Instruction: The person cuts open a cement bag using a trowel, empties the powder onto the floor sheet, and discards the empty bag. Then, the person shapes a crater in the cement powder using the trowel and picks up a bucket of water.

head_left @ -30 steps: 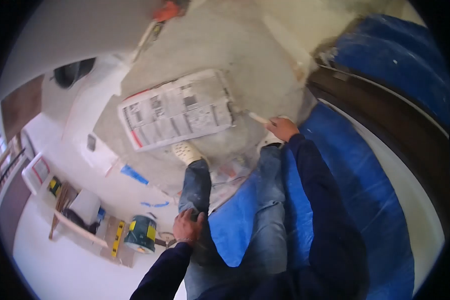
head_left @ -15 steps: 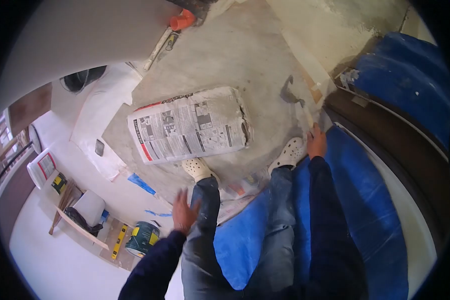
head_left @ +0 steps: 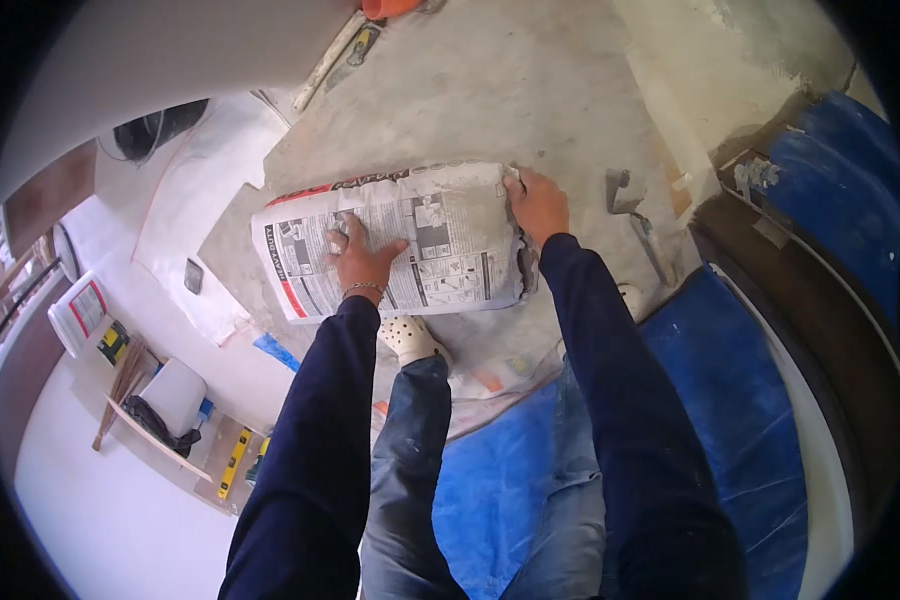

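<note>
A white printed paper bag [head_left: 440,235] of what looks like powder lies on its side on the dusty floor, its torn end facing right. My left hand [head_left: 362,262] rests on the bag's printed face, fingers spread. At the bag's upper right corner, my right hand [head_left: 538,205] grips the paper near the torn end; some of its fingers are hidden. A trowel [head_left: 652,245] with a dirty blade lies on the floor to the right, apart from both hands.
One white clog [head_left: 410,338] stands just below the bag. Blue sheeting [head_left: 730,410] covers the floor at right, beside a dark edge [head_left: 800,270]. A yellow spirit level [head_left: 234,463] and a white container [head_left: 174,393] are at lower left. A phone-like object [head_left: 193,276] lies left of the bag.
My right hand has let go of the trowel and moved left onto the bag's corner. My left hand has come forward from above my leg onto the bag.
</note>
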{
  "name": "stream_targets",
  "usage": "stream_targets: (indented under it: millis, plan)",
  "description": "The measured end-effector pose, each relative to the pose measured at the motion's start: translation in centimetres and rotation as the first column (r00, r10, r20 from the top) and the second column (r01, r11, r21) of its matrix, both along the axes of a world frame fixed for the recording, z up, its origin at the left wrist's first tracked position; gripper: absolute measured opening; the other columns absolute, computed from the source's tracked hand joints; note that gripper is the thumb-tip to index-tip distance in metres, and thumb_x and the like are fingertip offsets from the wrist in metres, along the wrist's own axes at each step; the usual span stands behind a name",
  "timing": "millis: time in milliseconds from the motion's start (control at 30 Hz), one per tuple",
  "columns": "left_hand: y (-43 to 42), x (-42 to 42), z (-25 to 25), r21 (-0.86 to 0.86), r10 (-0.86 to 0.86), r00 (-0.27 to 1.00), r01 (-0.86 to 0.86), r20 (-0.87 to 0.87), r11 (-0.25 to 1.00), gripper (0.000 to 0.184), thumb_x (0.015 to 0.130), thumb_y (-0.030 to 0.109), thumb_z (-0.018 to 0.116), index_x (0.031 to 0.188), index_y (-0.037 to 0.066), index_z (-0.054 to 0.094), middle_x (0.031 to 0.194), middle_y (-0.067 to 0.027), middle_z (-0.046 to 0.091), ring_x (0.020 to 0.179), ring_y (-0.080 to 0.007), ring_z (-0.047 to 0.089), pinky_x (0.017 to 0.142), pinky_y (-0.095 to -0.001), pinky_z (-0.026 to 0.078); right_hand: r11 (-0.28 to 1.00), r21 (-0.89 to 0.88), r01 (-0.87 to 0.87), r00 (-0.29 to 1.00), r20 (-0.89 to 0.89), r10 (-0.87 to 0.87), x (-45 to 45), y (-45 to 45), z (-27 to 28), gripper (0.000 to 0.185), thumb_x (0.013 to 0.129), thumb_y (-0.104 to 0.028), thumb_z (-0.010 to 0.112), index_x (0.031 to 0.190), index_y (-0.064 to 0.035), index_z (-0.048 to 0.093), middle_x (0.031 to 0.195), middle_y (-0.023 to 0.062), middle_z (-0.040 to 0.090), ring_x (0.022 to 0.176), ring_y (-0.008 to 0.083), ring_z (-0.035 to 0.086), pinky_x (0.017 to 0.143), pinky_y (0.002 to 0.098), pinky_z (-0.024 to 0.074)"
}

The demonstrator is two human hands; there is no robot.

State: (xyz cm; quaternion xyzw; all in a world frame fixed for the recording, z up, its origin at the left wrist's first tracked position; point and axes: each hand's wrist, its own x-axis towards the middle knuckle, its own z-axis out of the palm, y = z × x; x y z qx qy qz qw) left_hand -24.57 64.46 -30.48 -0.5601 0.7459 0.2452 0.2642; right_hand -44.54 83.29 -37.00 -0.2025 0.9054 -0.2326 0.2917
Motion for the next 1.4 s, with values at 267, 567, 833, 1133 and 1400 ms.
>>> stream_targets:
  millis: [267, 567, 833, 1133, 1400]
  plan:
    - [0.2, 0.5, -0.4, 0.018, -0.003, 0.999, 0.002, 0.042, 1.000, 0.109, 0.064, 0.051, 0.079, 0.147, 0.013, 0.018, 0.145, -0.0356, 0.015, 0.129, -0.0623, 0.014, 0.105, -0.0553, 0.028, 0.969, 0.219, 0.114, 0.990, -0.103, -0.093, -3.0, -0.1, -5.5, 0.032, 0.084, -0.034, 0.055, 0.091, -0.0044, 0.066, 0.085, 0.0216, 0.065, 0.082, 0.0389, 0.061, 0.073, 0.0474, 0.0485]
    - [-0.3, -0.5, -0.7, -0.001, -0.104, 0.994, 0.104, -0.038, 0.995, 0.110, 0.067, 0.051, 0.076, 0.145, 0.001, 0.017, 0.142, -0.0413, 0.013, 0.133, -0.0542, 0.016, 0.109, -0.0547, 0.016, 0.927, 0.069, 0.369, 0.886, 0.274, -0.373, -5.1, 5.8, -5.4, 0.041, 0.085, -0.038, 0.055, 0.079, 0.0020, 0.064, 0.067, 0.0190, 0.062, 0.069, 0.0341, 0.062, 0.068, 0.0407, 0.0467]
    - [-0.2, 0.1, -1.3, -0.012, -0.103, 0.995, 0.103, -0.016, 0.995, 0.108, 0.068, 0.050, 0.076, 0.146, 0.005, 0.016, 0.143, -0.0398, 0.015, 0.129, -0.0594, 0.019, 0.107, -0.0542, 0.021, 0.959, 0.019, 0.283, 0.955, 0.085, -0.284, 4.7, 11.1, -3.8, 0.044, 0.084, -0.041, 0.062, 0.099, -0.0001, 0.060, 0.090, 0.0230, 0.064, 0.087, 0.0350, 0.063, 0.077, 0.0422, 0.0476]
    - [-0.1, 0.4, -1.5, -0.005, -0.117, 0.993, 0.116, -0.007, 0.993, 0.111, 0.067, 0.052, 0.076, 0.146, 0.006, 0.013, 0.142, -0.0404, 0.016, 0.128, -0.0598, 0.023, 0.107, -0.0558, 0.018, 0.948, 0.309, 0.080, 0.928, 0.323, -0.184, 8.7, 11.7, 0.1, 0.034, 0.082, -0.029, 0.061, 0.089, 0.0043, 0.058, 0.078, 0.0280, 0.063, 0.080, 0.0442, 0.061, 0.073, 0.0488, 0.0489]
    - [0.1, 1.4, -0.6, 0.059, -0.103, 0.994, 0.101, 0.040, 0.993, 0.113, 0.068, 0.054, 0.075, 0.147, 0.007, 0.010, 0.142, -0.0411, 0.013, 0.127, -0.0613, 0.022, 0.106, -0.0547, 0.023, 0.897, 0.442, -0.022, 0.991, 0.128, -0.039, 6.7, 19.5, -7.1, 0.022, 0.081, -0.025, 0.058, 0.083, -0.0041, 0.064, 0.080, 0.0213, 0.064, 0.073, 0.0418, 0.061, 0.066, 0.0479, 0.0489]
